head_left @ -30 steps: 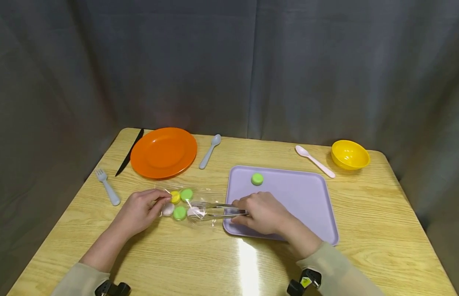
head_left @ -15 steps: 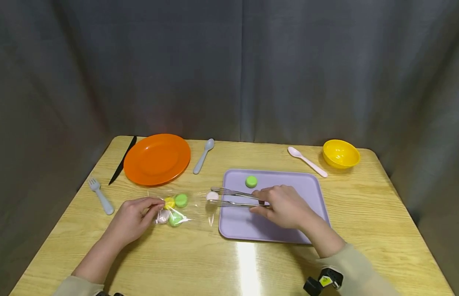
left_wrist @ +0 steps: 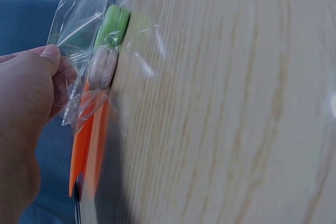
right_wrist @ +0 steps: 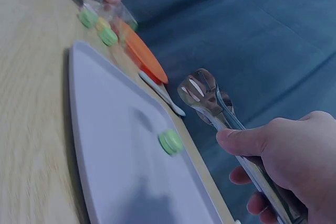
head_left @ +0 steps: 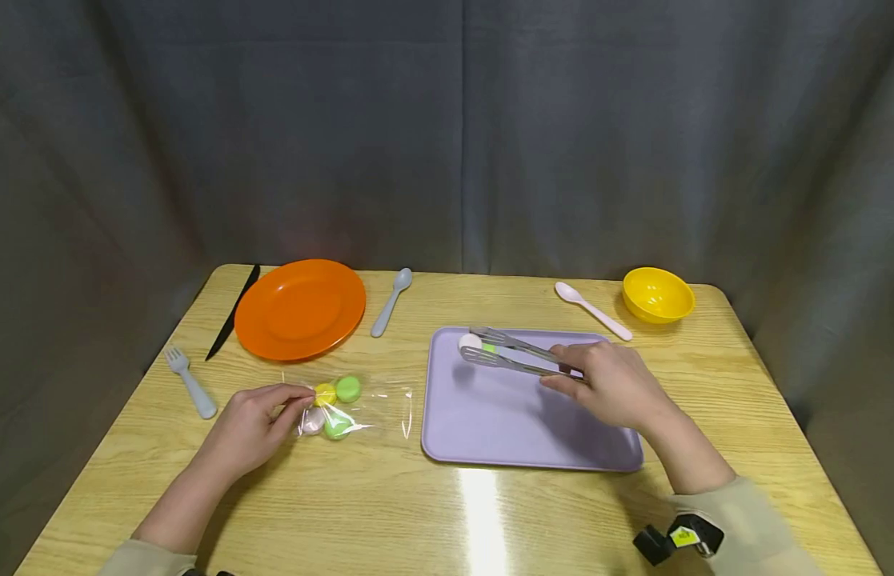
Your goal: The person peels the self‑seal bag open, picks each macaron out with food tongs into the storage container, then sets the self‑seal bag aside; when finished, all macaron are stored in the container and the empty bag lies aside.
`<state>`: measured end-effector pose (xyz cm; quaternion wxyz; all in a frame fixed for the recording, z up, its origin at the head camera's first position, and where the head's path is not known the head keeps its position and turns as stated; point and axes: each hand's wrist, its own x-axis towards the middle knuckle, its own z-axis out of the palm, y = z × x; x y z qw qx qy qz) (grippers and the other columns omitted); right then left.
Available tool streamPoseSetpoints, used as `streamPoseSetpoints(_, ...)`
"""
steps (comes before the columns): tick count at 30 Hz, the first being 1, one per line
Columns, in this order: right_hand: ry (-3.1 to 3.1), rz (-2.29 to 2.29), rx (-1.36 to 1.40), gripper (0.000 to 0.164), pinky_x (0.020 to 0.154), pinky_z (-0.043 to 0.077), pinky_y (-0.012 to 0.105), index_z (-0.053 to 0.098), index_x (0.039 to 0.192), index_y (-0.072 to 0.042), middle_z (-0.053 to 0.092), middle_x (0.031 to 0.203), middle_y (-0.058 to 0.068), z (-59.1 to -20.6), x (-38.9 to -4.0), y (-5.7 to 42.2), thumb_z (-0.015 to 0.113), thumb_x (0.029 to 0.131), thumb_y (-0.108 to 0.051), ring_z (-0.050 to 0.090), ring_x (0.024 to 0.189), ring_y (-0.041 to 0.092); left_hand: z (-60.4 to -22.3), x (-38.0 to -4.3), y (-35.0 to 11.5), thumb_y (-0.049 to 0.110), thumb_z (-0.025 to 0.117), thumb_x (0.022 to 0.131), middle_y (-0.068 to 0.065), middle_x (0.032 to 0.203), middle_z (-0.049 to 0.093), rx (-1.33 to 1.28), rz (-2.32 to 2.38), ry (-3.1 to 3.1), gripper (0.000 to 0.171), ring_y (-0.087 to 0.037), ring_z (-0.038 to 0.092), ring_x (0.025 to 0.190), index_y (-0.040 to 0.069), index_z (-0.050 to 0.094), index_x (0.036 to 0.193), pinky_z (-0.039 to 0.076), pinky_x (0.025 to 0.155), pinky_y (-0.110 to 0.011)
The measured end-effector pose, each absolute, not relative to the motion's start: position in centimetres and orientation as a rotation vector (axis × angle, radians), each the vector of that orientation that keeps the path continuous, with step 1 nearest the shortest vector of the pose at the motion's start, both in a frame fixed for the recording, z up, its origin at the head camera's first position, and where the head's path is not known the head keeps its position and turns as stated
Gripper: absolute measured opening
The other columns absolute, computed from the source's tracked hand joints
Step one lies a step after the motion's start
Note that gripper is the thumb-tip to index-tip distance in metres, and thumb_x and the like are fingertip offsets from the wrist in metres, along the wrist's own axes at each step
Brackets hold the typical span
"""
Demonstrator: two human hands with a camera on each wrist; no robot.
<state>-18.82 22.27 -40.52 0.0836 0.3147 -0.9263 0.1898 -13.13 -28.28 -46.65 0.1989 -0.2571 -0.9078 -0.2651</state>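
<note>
Tongs (head_left: 517,345) in right hand (head_left: 612,386), long axis roughly crosswise, pointing left

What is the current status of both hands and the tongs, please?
Left hand pinching clear bag. Right hand gripping tongs, white macaron held above purple tray. Green macaron on tray, possible obstacle.

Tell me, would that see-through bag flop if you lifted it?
Probably floppy: the clear bag looks thin and wrinkly. Macarons bunched near the left hand might make that end sag. Being shiny, the bag may be slippery.
</note>
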Motion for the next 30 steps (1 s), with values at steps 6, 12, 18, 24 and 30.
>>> streamPoseSetpoints(6,-2.815,0.512,0.832,0.033,0.050,0.032,0.032,0.056,0.077,-0.027,0.041,0.063,-0.014,-40.9,-18.9,24.5,0.083,0.094,-0.035,0.042,0.057,0.008,-46.8,-13.1,-28.4,-0.007,0.083,0.088,0.001,0.103,0.079,-0.718,-0.740,-2.533,0.024,-0.018,0.077,0.090,0.009,0.081,0.105,0.064,0.072,-0.038)
streamPoseSetpoints(12,-2.880,0.451,0.759,0.022,0.052,0.034,0.035,0.066,0.087,-0.024,0.039,0.063,-0.010,-41.8,-18.9,26.0,0.082,0.094,-0.036,0.043,0.059,0.013,-46.9,-13.0,-28.4,-0.006,0.083,0.088,0.001,0.103,0.079,-0.709,-0.735,-2.552,0.023,-0.018,0.077,0.091,0.009,0.081,0.105,0.064,0.074,-0.037)
streamPoseSetpoints(18,-2.949,0.444,0.688,0.021,0.053,0.033,0.035,0.074,0.099,-0.018,0.039,0.062,-0.008,-42.3,-18.9,27.2,0.081,0.096,-0.038,0.044,0.061,0.014,-46.9,-13.2,-28.4,-0.005,0.082,0.089,0.000,0.105,0.079,-0.712,-0.737,-2.560,0.021,-0.019,0.077,0.092,0.008,0.081,0.106,0.064,0.074,-0.037)
streamPoseSetpoints(24,-2.979,0.412,0.665,0.021,0.053,0.033,0.034,0.069,0.092,-0.020,0.038,0.060,-0.007,-42.9,-19.0,27.6,0.081,0.095,-0.036,0.044,0.059,0.015,-46.7,-13.1,-28.3,-0.005,0.082,0.090,-0.001,0.106,0.079,-0.693,-0.744,-2.573,0.023,-0.020,0.077,0.093,0.010,0.081,0.108,0.064,0.072,-0.039)
streamPoseSetpoints(30,-2.996,0.409,0.631,0.030,0.051,0.031,0.034,0.061,0.087,-0.020,0.039,0.061,-0.005,-42.7,-18.8,27.5,0.082,0.094,-0.040,0.043,0.058,0.016,-46.6,-13.1,-28.2,-0.005,0.082,0.090,0.000,0.107,0.079,-0.690,-0.744,-2.572,0.024,-0.020,0.077,0.093,0.011,0.081,0.108,0.064,0.071,-0.039)
